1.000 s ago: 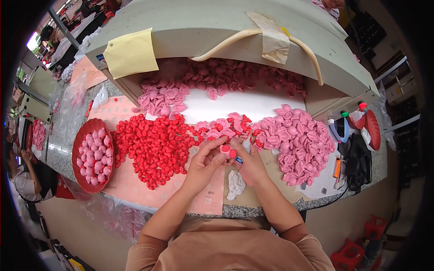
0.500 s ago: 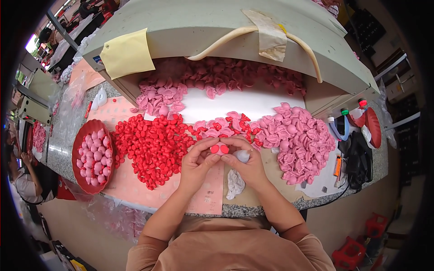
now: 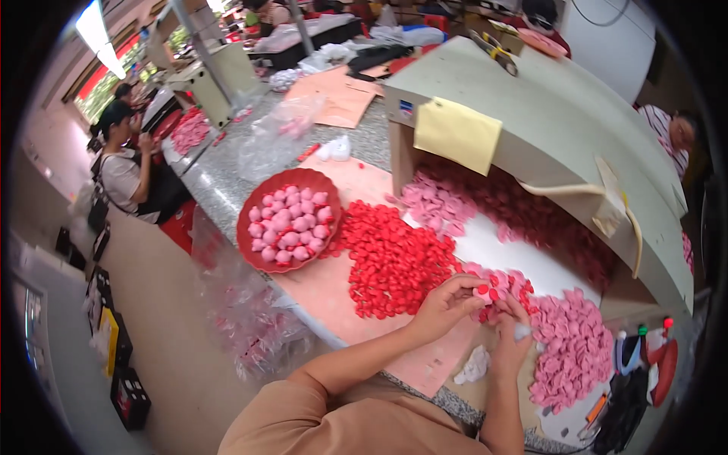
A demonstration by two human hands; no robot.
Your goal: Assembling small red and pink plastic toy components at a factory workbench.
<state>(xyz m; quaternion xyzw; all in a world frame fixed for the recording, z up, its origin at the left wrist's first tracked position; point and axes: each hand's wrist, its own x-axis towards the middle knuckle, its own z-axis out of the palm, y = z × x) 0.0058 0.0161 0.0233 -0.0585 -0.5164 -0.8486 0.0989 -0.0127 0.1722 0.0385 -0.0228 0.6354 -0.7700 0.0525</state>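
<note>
Between my fingertips is a small pink piece with two red ovals (image 3: 487, 293) on its front. My left hand (image 3: 442, 309) pinches it from the left, fingers closed. My right hand (image 3: 509, 334) grips it from the other side; a whitish translucent rounded thing (image 3: 522, 331) shows against that palm, its kind unclear. Just beyond my fingers are pink cupped pieces (image 3: 519, 282) mixed with red ones. A heap of small glossy red pieces (image 3: 394, 258) lies beyond my left hand. Past my right hand spreads a pile of pink cupped pieces (image 3: 572, 345).
A red scalloped bowl (image 3: 254, 259) of pink balls stands at the left. A pale green hood (image 3: 561, 114) arches over more pink pieces. A crumpled white tissue (image 3: 474, 365) lies by my right forearm. A co-worker (image 3: 125, 163) sits far left; another person (image 3: 671, 136) is at the right.
The view has swung to the left, so the bench appears shifted right and tilted. Both hands still hold the pink piece with red ovals.
</note>
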